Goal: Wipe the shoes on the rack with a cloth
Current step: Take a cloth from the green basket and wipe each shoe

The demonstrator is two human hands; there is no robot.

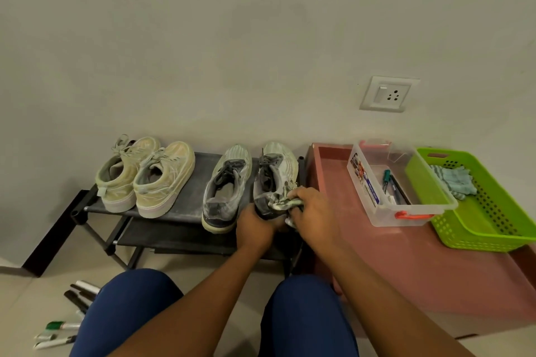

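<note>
A low black shoe rack (191,164) stands against the wall with two pairs of shoes on its top shelf. The cream pair (146,175) is on the left, heels toward me. A grey sneaker (226,180) sits beside the rightmost grey sneaker (275,168). My left hand (255,227) grips the heel of that rightmost sneaker. My right hand (311,210) holds a crumpled light cloth (282,203) against the sneaker's heel and right side. Most of the cloth is hidden under my fingers.
A pink low table (406,255) stands right of the rack, bearing a clear plastic box (377,203) with pens and a green basket (493,226) holding a folded cloth (455,181). Several markers (69,316) lie on the floor at left. My knees fill the foreground.
</note>
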